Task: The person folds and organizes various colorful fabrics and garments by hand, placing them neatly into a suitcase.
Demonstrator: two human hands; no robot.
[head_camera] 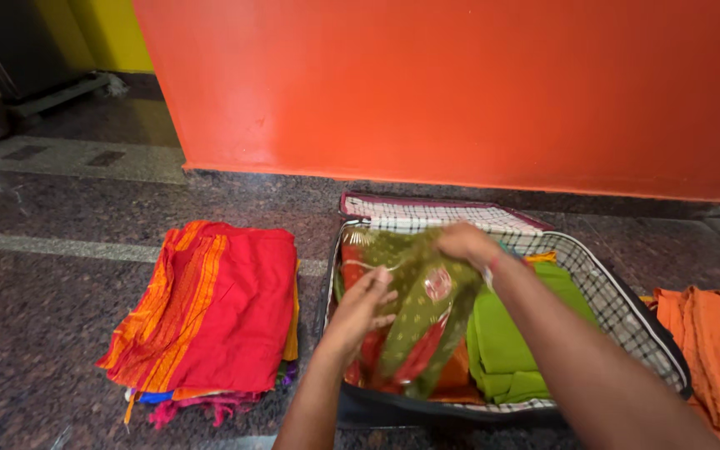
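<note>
1. Fingers [382, 283] of the left hand [360, 310] are extended and slightly spread, pressing flat on the clear plastic packet [414, 321]; they do not close around it.
2. Right hand [466, 242] is at the far end of the same packet, with its fingers curled over the packet's top edge in a grip.
3. Contents of the packet: a folded olive-green cloth with small dots and red parts, visible through the shiny wrapping.
4. Packet position: it lies lengthwise inside the open suitcase [627, 321], in the left half, tilted slightly, with its far end raised by the right hand.
5. Suitcase position: it lies open on the dark stone floor [35, 317], near the base of the orange wall [460, 83]. Its lining is a black-and-white check.
6. Right half of the suitcase holds a folded bright green garment [506, 350], just beside the packet and partly under the right forearm.
7. Left of the suitcase, a stack of folded cloths [210, 312] rests on the floor; the top one is red with orange stripes.
8. Right of the suitcase, an orange garment [714, 350] lies on the floor at the frame edge.
</note>
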